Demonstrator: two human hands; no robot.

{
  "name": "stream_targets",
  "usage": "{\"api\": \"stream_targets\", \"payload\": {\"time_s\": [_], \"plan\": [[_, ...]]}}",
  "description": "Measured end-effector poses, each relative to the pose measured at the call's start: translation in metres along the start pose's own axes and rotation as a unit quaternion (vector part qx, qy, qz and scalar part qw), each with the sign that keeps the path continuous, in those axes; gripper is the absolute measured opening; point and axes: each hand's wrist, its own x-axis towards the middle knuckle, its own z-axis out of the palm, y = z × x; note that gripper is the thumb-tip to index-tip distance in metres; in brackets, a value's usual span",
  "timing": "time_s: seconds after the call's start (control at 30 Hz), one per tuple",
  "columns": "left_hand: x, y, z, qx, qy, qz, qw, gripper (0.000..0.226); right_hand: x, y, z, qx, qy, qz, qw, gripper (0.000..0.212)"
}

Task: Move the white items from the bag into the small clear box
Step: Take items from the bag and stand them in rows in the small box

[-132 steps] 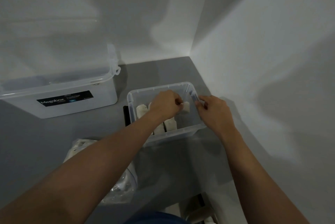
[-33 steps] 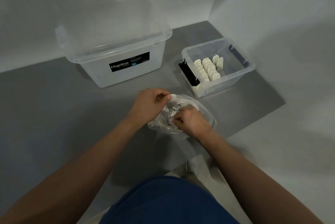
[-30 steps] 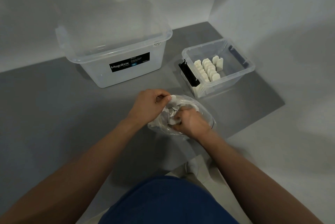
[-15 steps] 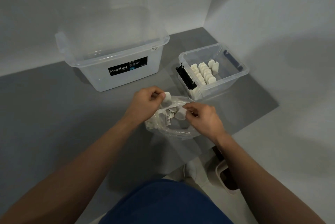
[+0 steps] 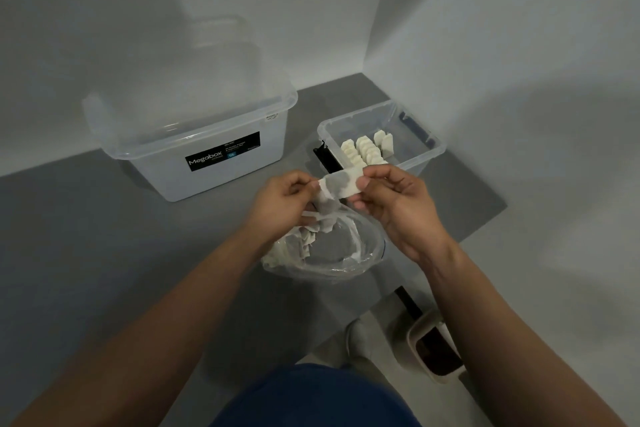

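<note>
A clear plastic bag (image 5: 346,253) lies on the grey tabletop with several white items heaped in its left part. Just above the bag, my left hand (image 5: 280,205) and my right hand (image 5: 394,205) pinch the two ends of one flat white item (image 5: 341,184), held level between them. My left hand also seems to hold the bag's rim, but that is hard to tell. The small clear box (image 5: 420,156) stands behind my hands at the right, with several white items standing in rows inside it.
A large clear Megabox tub (image 5: 194,136) stands at the back left. A black lid (image 5: 323,158) leans against the small box's left side. White walls close the corner behind and to the right. A beige bin (image 5: 438,347) sits below the table's front edge.
Both hands rose out of the bag. The white item that my right hand drew out now hangs between both hands above the bag.
</note>
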Motion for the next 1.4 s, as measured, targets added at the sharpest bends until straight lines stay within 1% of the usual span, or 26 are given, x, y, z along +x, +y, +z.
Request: {"api": "stream_targets", "payload": {"time_s": [0.07,0.1,0.23,0.27,0.33,0.43,0.47,0.5,0.57,0.63,0.67,0.7,0.77,0.83,0.9,1.0,1.1,1.17,1.23,1.3,1.4], "plan": [[-0.001,0.009,0.009,-0.059,-0.008,-0.005,0.998,0.014,0.0,0.0,0.001,0.048,0.013,0.004,0.999,0.015],[-0.002,0.014,0.013,-0.079,-0.003,-0.003,0.997,0.015,0.0,0.002,0.002,0.045,0.025,-0.001,0.999,0.016],[0.004,0.031,0.023,-0.119,0.029,0.019,0.992,0.016,0.006,0.01,0.002,-0.063,0.109,-0.053,0.991,0.011],[0.005,0.035,0.024,-0.13,0.031,0.019,0.991,0.017,0.007,0.011,0.003,-0.067,0.119,-0.058,0.989,0.01],[0.007,0.041,0.028,-0.147,0.024,0.027,0.988,0.017,0.01,0.011,0.004,-0.031,0.128,-0.054,0.99,0.008],[0.006,0.048,0.037,-0.114,0.013,0.081,0.99,0.013,0.015,0.009,0.005,0.062,0.124,-0.032,0.99,0.016],[0.007,0.05,0.039,-0.095,0.022,0.1,0.99,0.012,0.016,0.007,0.004,0.07,0.122,-0.027,0.99,0.018],[0.009,0.052,0.041,-0.072,0.036,0.117,0.99,0.012,0.017,0.006,0.003,0.052,0.119,-0.027,0.991,0.017],[0.017,0.054,0.042,-0.008,0.061,0.145,0.987,0.011,0.019,0.001,-0.003,-0.06,0.114,-0.054,0.99,0.018],[0.024,0.058,0.041,0.065,0.063,0.174,0.981,0.011,0.021,-0.009,-0.011,-0.203,0.108,-0.121,0.966,0.032],[0.028,0.062,0.041,0.095,0.057,0.187,0.976,0.011,0.024,-0.017,-0.016,-0.253,0.1,-0.163,0.948,0.038],[0.031,0.067,0.042,0.121,0.047,0.199,0.971,0.012,0.028,-0.026,-0.02,-0.29,0.084,-0.203,0.932,0.04],[0.037,0.076,0.045,0.173,0.032,0.218,0.96,0.013,0.04,-0.045,-0.03,-0.365,0.039,-0.262,0.892,0.031],[0.043,0.084,0.051,0.208,0.026,0.233,0.95,0.011,0.052,-0.063,-0.04,-0.442,0.006,-0.285,0.851,0.02],[0.05,0.089,0.057,0.211,0.021,0.233,0.949,0.011,0.064,-0.076,-0.049,-0.486,-0.022,-0.272,0.83,0.016],[0.063,0.089,0.066,0.193,0.021,0.206,0.959,0.01,0.083,-0.088,-0.064,-0.528,-0.059,-0.228,0.816,0.013],[0.081,0.083,0.071,0.163,0.054,0.161,0.972,0.01,0.109,-0.096,-0.085,-0.541,-0.045,-0.218,0.811,0.012],[0.091,0.08,0.073,0.151,0.076,0.127,0.977,0.01,0.132,-0.103,-0.099,-0.568,-0.022,-0.231,0.789,0.012],[0.099,0.076,0.074,0.14,0.088,0.089,0.982,0.012,0.158,-0.108,-0.11,-0.614,-0.023,-0.232,0.754,0.014],[0.104,0.073,0.076,0.123,0.09,0.064,0.986,0.013,0.183,-0.108,-0.116,-0.665,-0.048,-0.219,0.712,0.016],[0.112,0.069,0.079,0.118,0.094,0.056,0.987,0.01,0.211,-0.097,-0.117,-0.758,-0.107,-0.166,0.621,0.021]]}}
